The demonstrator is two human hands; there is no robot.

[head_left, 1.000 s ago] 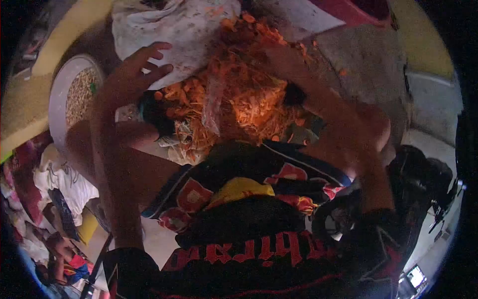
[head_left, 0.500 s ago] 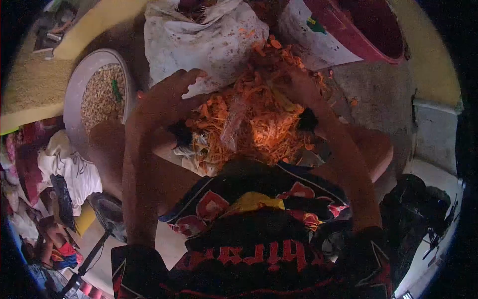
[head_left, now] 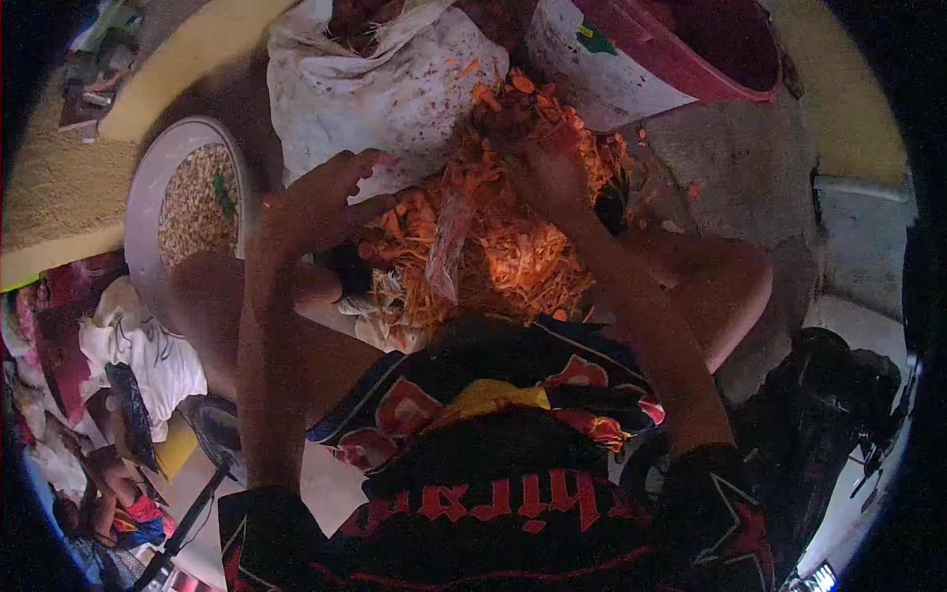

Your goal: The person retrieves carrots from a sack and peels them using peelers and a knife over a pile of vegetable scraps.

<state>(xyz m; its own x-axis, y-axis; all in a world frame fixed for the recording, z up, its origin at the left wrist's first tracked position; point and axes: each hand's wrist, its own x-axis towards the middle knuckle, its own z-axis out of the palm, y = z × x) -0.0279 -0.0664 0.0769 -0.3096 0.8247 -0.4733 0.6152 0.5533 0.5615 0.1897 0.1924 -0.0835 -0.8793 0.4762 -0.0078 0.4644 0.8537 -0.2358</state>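
On grey floor (head_left: 730, 168), sits w/ orange pile (head_left: 523, 252) btwn legs (head_left: 715, 281), prob. for easy reach; holds L hand (head_left: 333, 192) half-open, empty, L of pile; lays R hand (head_left: 552, 180) on pile, grip unclear.

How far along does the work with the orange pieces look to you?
Cutting looks done: the orange pieces are slices and strips. The right hand reaches into their heap, its grip unclear; the left hand hovers open by the white sack. Much probably awaits handling, judging by that large heap.

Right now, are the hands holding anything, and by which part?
The left hand looks empty. The right hand is at the orange pieces; any hold there can't be told.
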